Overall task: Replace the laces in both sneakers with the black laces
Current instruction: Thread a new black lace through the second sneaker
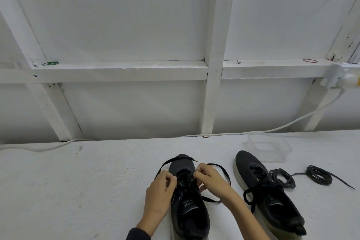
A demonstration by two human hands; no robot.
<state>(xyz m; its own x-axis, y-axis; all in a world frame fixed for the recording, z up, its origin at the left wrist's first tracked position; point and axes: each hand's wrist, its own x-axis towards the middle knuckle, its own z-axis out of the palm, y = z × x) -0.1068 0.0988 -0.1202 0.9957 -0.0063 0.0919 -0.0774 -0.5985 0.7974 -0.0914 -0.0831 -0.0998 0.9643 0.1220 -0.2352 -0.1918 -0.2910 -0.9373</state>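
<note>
Black lace (pixel 176 160) seems to run through only the eyelets nearest the toe of the middle sneaker (pixel 190 210); its loose ends trail past the toe and off to the right. Both hands are at those eyelets. The left hand (pixel 161 191) and right hand (pixel 211 179) each have fingers curled, pinching the lace. The upper eyelets look bare, so this shoe is likely at an early stage. Right of the middle sneaker, the second sneaker (pixel 272 197) carries a slack, untied lace; whether it is the new one I cannot tell. Farther right, two coiled laces (pixel 283 178) lie on the white surface (pixel 78 181).
</note>
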